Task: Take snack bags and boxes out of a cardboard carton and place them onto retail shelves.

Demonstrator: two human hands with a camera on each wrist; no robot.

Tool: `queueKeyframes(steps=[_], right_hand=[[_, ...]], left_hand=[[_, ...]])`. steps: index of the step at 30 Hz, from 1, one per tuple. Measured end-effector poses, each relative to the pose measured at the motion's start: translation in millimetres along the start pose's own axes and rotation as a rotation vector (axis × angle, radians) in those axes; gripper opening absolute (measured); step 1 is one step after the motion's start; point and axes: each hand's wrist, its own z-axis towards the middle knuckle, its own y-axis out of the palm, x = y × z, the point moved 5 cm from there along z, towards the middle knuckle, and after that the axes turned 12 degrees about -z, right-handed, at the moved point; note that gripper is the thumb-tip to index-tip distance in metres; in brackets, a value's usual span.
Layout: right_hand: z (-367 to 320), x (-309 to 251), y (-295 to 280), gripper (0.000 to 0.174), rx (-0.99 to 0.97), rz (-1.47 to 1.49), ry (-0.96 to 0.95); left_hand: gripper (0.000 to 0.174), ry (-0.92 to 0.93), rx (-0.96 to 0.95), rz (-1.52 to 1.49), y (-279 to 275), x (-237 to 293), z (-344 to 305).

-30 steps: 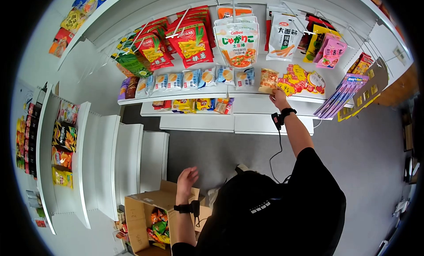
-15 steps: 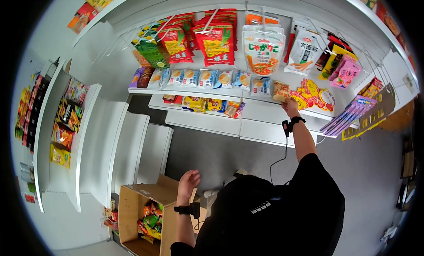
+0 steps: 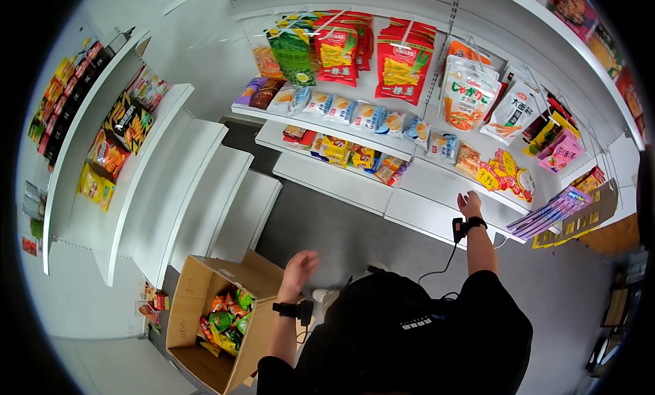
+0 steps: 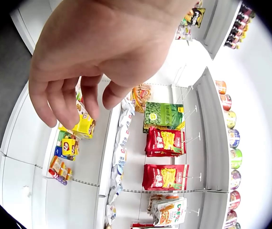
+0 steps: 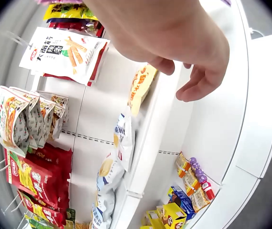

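Note:
My right hand (image 3: 469, 204) is in front of the shelf edge, apart from the goods, with fingers loosely bent and nothing in them. Just beyond it a small tan snack bag (image 3: 468, 159) stands at the end of a row of blue-and-white snack packets (image 3: 368, 116). In the right wrist view that bag (image 5: 141, 88) leans beside the shelf's front edge, near the thumb. Beside the cardboard box (image 3: 266, 286), my left hand (image 3: 299, 272) hovers empty with relaxed fingers. Several colourful snack bags (image 3: 222, 321) lie inside the box.
Red bags (image 3: 404, 64), a green bag (image 3: 293, 54) and white pouches (image 3: 469, 98) hang on hooks above the row. A yellow-and-red price sign (image 3: 508, 175) lies right of the tan bag. Yellow packs (image 3: 334, 149) occupy the lower shelf. Stepped white shelves (image 3: 198, 170) stand at left.
My right hand has let go of the tan snack bag and drawn back from the shelf. The bag stays beside the packet row. The head view has turned left; the left hand remains empty.

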Motion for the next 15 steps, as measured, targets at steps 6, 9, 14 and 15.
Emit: queueKeyframes(steps=[6,9,14,15], right_hand=[[-42.2,64.3,45.9,0.022,-0.180,-0.013,0.105],[-73.8,102.2,87.1,0.020,-0.295,-0.074,0.170],[-119.7,169.7,166.9,0.026,-0.417,-0.242,0.248],[-133.4,182.0,183.2,0.026,-0.452,-0.268,0.266]], left_hand=[[0.019,-0.002,0.031,-0.068,-41.2,26.0,-16.2],[0.022,0.027,0.059,-0.115,-69.8,42.8,-28.0],[0.022,0.097,0.120,-0.183,-122.3,66.6,-58.1],[0.022,0.117,0.125,-0.201,-134.2,69.8,-64.4]])
